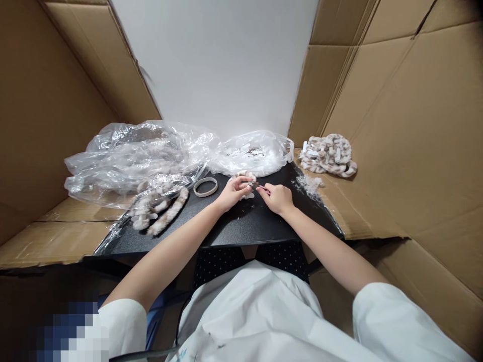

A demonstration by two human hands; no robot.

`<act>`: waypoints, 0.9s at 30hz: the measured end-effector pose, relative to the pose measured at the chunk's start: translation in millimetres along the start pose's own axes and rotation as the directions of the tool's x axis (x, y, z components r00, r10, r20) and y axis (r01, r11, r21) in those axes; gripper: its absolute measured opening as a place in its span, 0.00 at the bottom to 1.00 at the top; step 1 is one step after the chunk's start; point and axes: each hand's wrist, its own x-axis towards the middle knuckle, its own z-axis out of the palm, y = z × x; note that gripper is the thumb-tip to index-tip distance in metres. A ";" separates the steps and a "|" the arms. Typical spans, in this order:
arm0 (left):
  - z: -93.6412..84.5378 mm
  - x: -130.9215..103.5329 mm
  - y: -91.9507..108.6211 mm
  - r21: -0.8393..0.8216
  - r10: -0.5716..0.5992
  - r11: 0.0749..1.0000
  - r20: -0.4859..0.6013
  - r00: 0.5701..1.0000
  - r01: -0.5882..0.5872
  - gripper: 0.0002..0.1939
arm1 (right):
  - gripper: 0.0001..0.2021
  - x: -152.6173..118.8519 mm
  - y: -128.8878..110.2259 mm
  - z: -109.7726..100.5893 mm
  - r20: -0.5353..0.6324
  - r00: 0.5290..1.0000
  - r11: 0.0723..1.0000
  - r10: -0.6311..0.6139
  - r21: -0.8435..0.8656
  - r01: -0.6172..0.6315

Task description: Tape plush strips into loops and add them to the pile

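Observation:
My left hand (232, 194) pinches a fluffy white and brown fur piece (247, 174) above the dark table. A pale tag or strip (248, 196) shows just below its fingers. My right hand (278, 198) is closed round a small tool (263, 188) with a dark pink handle; its metal end meets the fur piece at my left fingertips. The tool's exact kind is too small to make out. Left of my left hand lies a thin beige ring (206, 187), like a nearly used-up roll of tape.
Several furry strips (168, 212) lie at the table's left, partly under a large clear plastic bag (139, 156). A second bag (252, 153) with small pale pieces stands behind my hands. Furry loops (328, 156) are piled at right, near loose fluff (310, 185). Cardboard walls (411, 115) flank the table (241, 229).

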 end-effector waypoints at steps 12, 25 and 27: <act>0.3 1.5 -1.1 -0.008 -0.023 1.000 -0.034 0.999 0.022 0.26 | 0.28 4.4 1.1 6.5 0.031 0.999 0.986 0.026 0.165 -0.031; -1.2 2.0 -5.9 0.082 -0.053 0.995 -0.049 0.997 0.057 0.24 | 0.27 5.8 -1.8 9.2 0.044 0.999 0.984 0.012 0.180 -0.020; -1.6 1.9 -5.5 0.067 -0.061 0.996 -0.052 0.997 0.064 0.25 | 0.27 5.6 -2.0 9.2 0.040 0.999 0.982 0.017 0.185 -0.024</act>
